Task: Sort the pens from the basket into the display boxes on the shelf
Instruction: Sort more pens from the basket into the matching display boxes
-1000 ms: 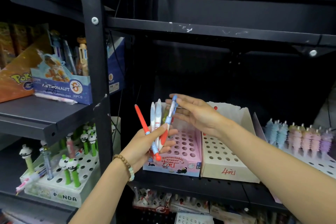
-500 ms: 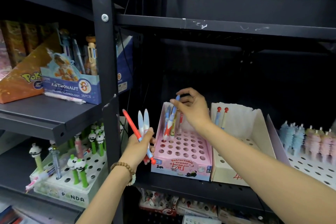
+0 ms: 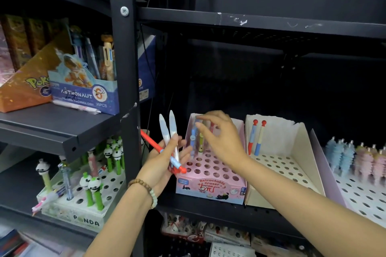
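Above pink box (image 3: 211,189), right hand (image 3: 224,142) hovers slack; left hand (image 3: 159,164) grips pens (image 3: 172,127).

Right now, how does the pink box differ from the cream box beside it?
The pink box has printed front artwork reading Retractable eraser; the cream box looks plain. The pink box holds several pens by the right hand; the cream box holds just two red-topped pens, leaning at its back. Both have hole-punched trays and stand side by side.
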{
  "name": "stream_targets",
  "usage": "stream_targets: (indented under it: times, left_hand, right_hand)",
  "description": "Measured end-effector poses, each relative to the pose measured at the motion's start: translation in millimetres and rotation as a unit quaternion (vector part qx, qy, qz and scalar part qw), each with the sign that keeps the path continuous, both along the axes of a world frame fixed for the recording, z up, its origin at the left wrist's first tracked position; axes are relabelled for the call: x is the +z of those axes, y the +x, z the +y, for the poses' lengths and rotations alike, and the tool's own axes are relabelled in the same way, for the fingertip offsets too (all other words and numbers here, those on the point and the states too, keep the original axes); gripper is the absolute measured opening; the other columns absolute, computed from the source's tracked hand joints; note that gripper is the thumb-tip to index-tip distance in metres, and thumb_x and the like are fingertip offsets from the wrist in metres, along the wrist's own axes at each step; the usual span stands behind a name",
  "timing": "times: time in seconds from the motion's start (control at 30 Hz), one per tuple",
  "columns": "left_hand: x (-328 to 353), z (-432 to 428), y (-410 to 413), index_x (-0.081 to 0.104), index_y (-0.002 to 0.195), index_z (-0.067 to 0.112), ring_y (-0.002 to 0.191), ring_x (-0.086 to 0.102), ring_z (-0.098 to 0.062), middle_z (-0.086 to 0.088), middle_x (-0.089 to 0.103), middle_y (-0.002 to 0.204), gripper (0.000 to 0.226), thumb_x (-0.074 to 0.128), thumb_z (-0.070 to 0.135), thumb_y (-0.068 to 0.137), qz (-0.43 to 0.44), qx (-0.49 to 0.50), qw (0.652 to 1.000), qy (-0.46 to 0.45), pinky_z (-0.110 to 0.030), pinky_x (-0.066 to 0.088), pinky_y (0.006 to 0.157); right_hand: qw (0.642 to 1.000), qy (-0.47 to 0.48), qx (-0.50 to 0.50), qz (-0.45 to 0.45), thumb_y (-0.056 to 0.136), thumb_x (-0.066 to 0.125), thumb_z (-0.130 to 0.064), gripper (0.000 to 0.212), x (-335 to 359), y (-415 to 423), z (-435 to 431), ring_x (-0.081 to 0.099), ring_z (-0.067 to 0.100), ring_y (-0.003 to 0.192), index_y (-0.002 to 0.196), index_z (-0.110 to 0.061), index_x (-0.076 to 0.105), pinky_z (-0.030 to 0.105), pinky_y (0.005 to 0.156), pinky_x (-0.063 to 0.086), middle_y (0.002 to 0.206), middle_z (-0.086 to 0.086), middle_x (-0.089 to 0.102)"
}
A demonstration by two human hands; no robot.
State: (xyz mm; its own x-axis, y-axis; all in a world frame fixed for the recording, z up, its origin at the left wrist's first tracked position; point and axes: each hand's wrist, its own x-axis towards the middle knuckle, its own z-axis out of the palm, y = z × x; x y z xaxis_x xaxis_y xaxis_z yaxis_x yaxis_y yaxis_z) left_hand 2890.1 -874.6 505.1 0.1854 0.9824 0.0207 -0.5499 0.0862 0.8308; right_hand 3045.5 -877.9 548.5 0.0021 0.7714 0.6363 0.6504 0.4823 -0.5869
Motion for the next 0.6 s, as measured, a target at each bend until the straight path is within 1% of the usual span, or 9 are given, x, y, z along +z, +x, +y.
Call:
stream_targets:
  times: [0.03, 0.1, 0.17, 0.23, 0.27, 0.33, 0.43, 0.5, 0.6]
  left_hand:
    - [4, -1, 2, 0.065, 0.102, 0.011, 0.089, 0.072, -0.019, 0.0, 0.075, 0.091, 0.033, 0.063, 0.032, 0.076, -0.027, -0.009, 1.0, 0.009, -0.025, 0.057, 0.061]
    - [12, -4, 8, 0.065, 0.104, 0.018, 0.095, 0.069, -0.012, 0.006, 0.074, 0.098, 0.033, 0.058, 0.036, 0.077, -0.03, -0.019, 0.998, 0.046, -0.024, 0.057, 0.067]
    - [18, -7, 15, 0.066, 0.104, 0.027, 0.101, 0.067, -0.008, 0.01, 0.071, 0.107, 0.029, 0.053, 0.041, 0.082, -0.015, -0.025, 0.996, 0.081, -0.03, 0.057, 0.074]
    - [22, -13, 23, 0.065, 0.108, 0.03, 0.109, 0.063, -0.012, 0.008, 0.067, 0.118, 0.03, 0.049, 0.043, 0.086, -0.009, -0.041, 0.995, 0.091, -0.038, 0.056, 0.084]
    - [25, -16, 27, 0.064, 0.111, 0.028, 0.111, 0.063, -0.012, 0.007, 0.066, 0.12, 0.032, 0.048, 0.042, 0.088, -0.014, -0.052, 0.995, 0.088, -0.037, 0.056, 0.083]
    - [28, -22, 34, 0.061, 0.118, 0.025, 0.109, 0.064, -0.01, 0.007, 0.067, 0.118, 0.034, 0.045, 0.04, 0.092, -0.022, -0.076, 0.993, 0.091, -0.03, 0.057, 0.074]
    - [30, -27, 39, 0.056, 0.124, 0.021, 0.106, 0.065, -0.011, 0.007, 0.069, 0.115, 0.035, 0.044, 0.037, 0.095, -0.001, -0.08, 0.991, 0.106, -0.024, 0.056, 0.072]
    - [30, -28, 40, 0.057, 0.12, 0.017, 0.099, 0.068, -0.013, 0.006, 0.072, 0.106, 0.033, 0.046, 0.034, 0.095, 0.008, -0.058, 0.992, 0.108, -0.021, 0.056, 0.069]
    - [27, -26, 41, 0.06, 0.109, 0.014, 0.088, 0.072, -0.017, 0.006, 0.075, 0.088, 0.026, 0.051, 0.032, 0.093, 0.023, -0.022, 0.996, 0.087, -0.022, 0.057, 0.065]
  right_hand:
    - [0.998, -0.018, 0.026, 0.046, 0.091, 0.059, -0.03, 0.015, 3, 0, -7, 0.053, 0.0, 0.094, 0.099, -0.022, 0.069, 0.005, 0.083, 0.037, 0.097, -0.01, 0.061]
    - [0.985, -0.105, 0.086, 0.104, 0.092, 0.057, -0.031, 0.019, 8, -1, -22, 0.059, 0.001, 0.08, 0.092, -0.017, 0.071, 0.01, 0.074, 0.045, 0.088, -0.001, 0.067]
    - [0.96, -0.222, 0.119, 0.121, 0.091, 0.058, -0.037, 0.024, 10, 1, -36, 0.062, 0.007, 0.076, 0.095, -0.019, 0.072, 0.013, 0.067, 0.051, 0.089, 0.002, 0.071]
    - [0.936, -0.294, 0.136, 0.138, 0.088, 0.061, -0.039, 0.024, 8, 6, -47, 0.065, 0.007, 0.077, 0.101, -0.023, 0.072, 0.017, 0.067, 0.053, 0.093, -0.002, 0.073]
    - [0.93, -0.305, 0.14, 0.147, 0.087, 0.063, -0.037, 0.023, 7, 9, -49, 0.065, 0.004, 0.076, 0.103, -0.023, 0.073, 0.016, 0.066, 0.053, 0.093, -0.003, 0.073]
    - [0.923, -0.312, 0.139, 0.178, 0.086, 0.066, -0.031, 0.02, 8, 16, -55, 0.065, 0.002, 0.073, 0.103, -0.022, 0.073, 0.014, 0.064, 0.05, 0.09, -0.004, 0.073]
    - [0.906, -0.318, 0.136, 0.244, 0.089, 0.064, -0.023, 0.015, 10, 26, -59, 0.069, 0.006, 0.077, 0.101, -0.018, 0.071, 0.017, 0.066, 0.054, 0.087, -0.002, 0.073]
    - [0.895, -0.322, 0.127, 0.282, 0.092, 0.059, -0.019, 0.014, 12, 33, -60, 0.07, 0.01, 0.075, 0.101, -0.013, 0.068, 0.019, 0.066, 0.056, 0.086, 0.004, 0.071]
    - [0.891, -0.316, 0.108, 0.307, 0.093, 0.057, -0.018, 0.01, 15, 39, -62, 0.068, 0.011, 0.066, 0.099, -0.013, 0.063, 0.019, 0.061, 0.056, 0.084, 0.008, 0.067]
